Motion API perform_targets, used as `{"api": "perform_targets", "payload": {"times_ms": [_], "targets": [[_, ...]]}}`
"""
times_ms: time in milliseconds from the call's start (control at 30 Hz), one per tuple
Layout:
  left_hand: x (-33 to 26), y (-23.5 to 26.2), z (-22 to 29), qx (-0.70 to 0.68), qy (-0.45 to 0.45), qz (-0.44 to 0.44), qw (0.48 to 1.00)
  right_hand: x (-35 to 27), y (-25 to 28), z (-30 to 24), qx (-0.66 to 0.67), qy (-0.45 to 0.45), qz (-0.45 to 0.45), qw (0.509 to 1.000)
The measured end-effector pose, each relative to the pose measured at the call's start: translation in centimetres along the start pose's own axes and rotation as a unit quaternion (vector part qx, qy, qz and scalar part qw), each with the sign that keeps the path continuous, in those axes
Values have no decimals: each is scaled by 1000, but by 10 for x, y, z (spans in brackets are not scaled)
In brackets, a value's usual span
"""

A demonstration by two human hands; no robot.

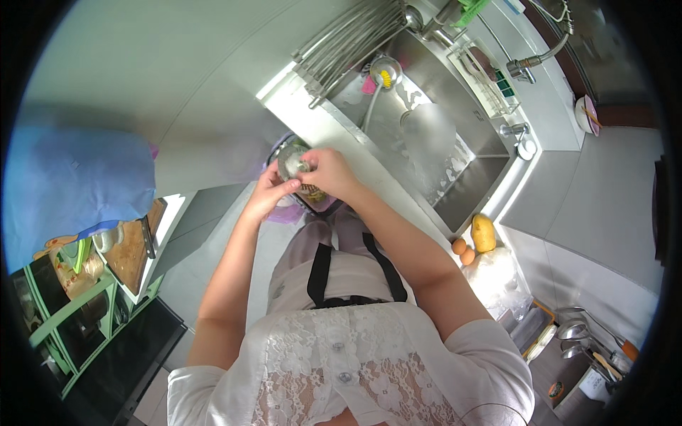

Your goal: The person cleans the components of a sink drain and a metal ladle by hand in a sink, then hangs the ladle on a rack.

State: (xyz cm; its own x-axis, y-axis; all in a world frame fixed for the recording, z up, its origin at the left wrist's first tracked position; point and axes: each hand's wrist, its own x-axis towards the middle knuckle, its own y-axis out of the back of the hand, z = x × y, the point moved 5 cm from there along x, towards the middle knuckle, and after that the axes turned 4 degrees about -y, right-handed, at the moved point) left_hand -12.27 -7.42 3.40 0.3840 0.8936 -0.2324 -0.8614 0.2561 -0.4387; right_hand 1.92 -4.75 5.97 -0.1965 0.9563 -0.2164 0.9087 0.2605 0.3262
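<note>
Between my hands is a small round metal piece that looks like a sink strainer (290,163), tilted above an open trash bin (329,211). My left hand (267,193) grips its lower rim, thumb and fingers closed. The fingers of my right hand (328,172) pinch together at its inner side; whether they also hold a bit of waste cannot be made out. Food scraps show in the bin below, partly hidden by my hands. A purple liner (285,212) hangs around the bin's side.
Right of the bin, a wet steel sink (465,195) holds a yellow brush (385,79). A metal bar rack (348,42) lies across its far end. Two eggs (463,250), a yellow potato (484,234) and a plastic bag (494,278) rest on the counter. A cutting board (129,257) stands left.
</note>
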Motion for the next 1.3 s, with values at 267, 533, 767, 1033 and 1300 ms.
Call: {"api": "perform_targets", "payload": {"times_ms": [267, 533, 767, 1033, 1300], "targets": [[6, 25, -55, -153, 123, 159, 968, -6, -32, 73, 156, -23, 6, 988], [26, 33, -101, 59, 340, 229, 910, -30, -44, 91, -174, -11, 109, 979], [22, 32, -92, 92, 329, 207, 917, -40, -68, 184, 327, -196, 176, 908], [5, 66, -107, 157, 226, 233, 933, -38, -69, 204, 303, -343, 140, 878], [-7, 79, -123, 210, 150, 238, 936, -47, -63, 201, 276, -367, 131, 878]]}}
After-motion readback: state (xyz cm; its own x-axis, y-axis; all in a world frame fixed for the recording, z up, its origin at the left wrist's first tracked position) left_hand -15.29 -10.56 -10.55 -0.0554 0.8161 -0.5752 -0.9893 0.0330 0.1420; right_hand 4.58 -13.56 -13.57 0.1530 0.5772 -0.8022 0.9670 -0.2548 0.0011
